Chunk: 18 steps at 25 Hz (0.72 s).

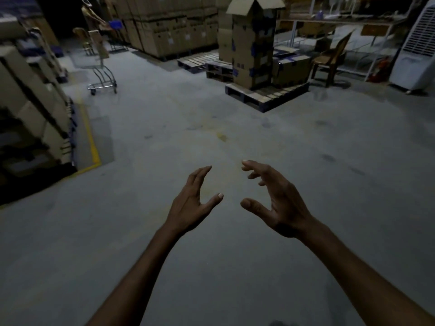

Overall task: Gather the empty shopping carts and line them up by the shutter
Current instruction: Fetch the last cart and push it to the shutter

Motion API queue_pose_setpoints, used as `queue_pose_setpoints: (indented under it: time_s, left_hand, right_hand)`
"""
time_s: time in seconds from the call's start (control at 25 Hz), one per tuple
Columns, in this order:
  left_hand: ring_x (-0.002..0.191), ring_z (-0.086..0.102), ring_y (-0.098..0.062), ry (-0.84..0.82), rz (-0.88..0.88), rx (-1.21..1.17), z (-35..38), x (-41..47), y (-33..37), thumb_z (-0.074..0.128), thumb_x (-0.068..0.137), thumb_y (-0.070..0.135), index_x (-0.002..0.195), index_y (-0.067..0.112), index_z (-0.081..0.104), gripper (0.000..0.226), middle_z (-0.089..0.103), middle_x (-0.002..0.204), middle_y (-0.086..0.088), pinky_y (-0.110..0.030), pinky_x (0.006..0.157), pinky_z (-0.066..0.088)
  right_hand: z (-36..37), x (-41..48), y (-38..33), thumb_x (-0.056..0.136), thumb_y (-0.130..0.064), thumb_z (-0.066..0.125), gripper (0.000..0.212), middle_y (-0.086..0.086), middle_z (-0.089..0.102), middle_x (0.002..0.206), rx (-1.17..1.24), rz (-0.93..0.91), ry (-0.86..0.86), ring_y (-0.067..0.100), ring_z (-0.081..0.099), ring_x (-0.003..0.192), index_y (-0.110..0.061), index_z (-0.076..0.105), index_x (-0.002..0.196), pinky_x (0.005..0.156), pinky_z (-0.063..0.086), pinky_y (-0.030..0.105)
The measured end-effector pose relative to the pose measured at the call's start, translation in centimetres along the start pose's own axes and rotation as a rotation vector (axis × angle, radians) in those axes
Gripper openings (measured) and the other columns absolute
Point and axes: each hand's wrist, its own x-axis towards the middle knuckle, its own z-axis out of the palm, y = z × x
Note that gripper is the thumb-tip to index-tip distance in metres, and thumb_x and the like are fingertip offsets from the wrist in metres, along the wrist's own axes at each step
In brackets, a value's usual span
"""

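Note:
A metal shopping cart (pixel 100 69) stands far off at the upper left on the grey concrete floor, beside stacked cartons; its wire basket is faint and blurred. Behind it, a second cart with a blue part (pixel 116 31) shows dimly. My left hand (pixel 191 203) and my right hand (pixel 275 198) are stretched out in front of me over bare floor, palms facing each other, fingers spread and curled, holding nothing. Both hands are far from the carts. No shutter is in view.
Stacked cartons on racks (pixel 30 107) line the left behind a yellow floor line (pixel 91 142). A pallet with a tall carton stack (pixel 254 43) stands ahead right. Further right are a wooden chair (pixel 332 57), a shelving frame and a white air cooler (pixel 416 50).

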Motion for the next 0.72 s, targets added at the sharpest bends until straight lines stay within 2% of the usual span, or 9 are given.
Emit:
queue_pose_setpoints:
  time_s: [0.16, 0.32, 0.52, 0.72]
  left_hand:
    - [0.134, 0.048, -0.009, 0.03, -0.006, 0.018, 1.0, 8.4, -3.9, 0.064, 0.09, 0.062, 0.154, 0.055, 0.016, 0.08, 0.021, 0.159, 0.025, -0.049, 0.089, 0.058]
    - [0.111, 0.061, -0.011, 0.125, -0.019, 0.069, 1.0, 17.6, -6.3, 0.064, 0.09, 0.061, 0.155, 0.052, 0.018, 0.08, 0.023, 0.158, 0.026, -0.042, 0.075, 0.061]
    - [0.115, 0.06, -0.007, 0.214, 0.007, 0.188, -0.4, 27.6, -7.5, 0.06, 0.093, 0.062, 0.157, 0.045, 0.024, 0.075, 0.023, 0.16, 0.024, -0.037, 0.07, 0.061]
    - [0.085, 0.057, 0.0, 0.266, -0.057, 0.275, -2.3, 36.1, -12.3, 0.061, 0.093, 0.061, 0.156, 0.042, 0.029, 0.073, 0.024, 0.16, 0.024, -0.023, 0.059, 0.051]
  right_hand:
    - [2.5, 7.8, 7.7, 0.093, -0.063, 0.057, 0.076, -0.011, 0.05, 0.144, 0.017, -0.004, -0.033, 0.006, 0.058, 0.115, -0.027, 0.034, 0.156, 0.083, 0.056, 0.041]
    - [5.1, 16.5, 17.0, 0.093, -0.069, 0.055, 0.074, -0.018, 0.049, 0.141, 0.015, 0.039, -0.106, 0.003, 0.057, 0.112, -0.037, 0.031, 0.154, 0.083, 0.057, 0.042]
    - [7.9, 27.8, 26.0, 0.093, -0.071, 0.055, 0.07, -0.021, 0.049, 0.138, 0.034, 0.047, -0.216, -0.001, 0.057, 0.108, -0.045, 0.029, 0.152, 0.083, 0.058, 0.042]
    - [12.5, 38.9, 32.3, 0.094, -0.071, 0.053, 0.066, -0.02, 0.048, 0.139, 0.058, 0.033, -0.293, -0.002, 0.058, 0.106, -0.043, 0.033, 0.149, 0.082, 0.058, 0.04]
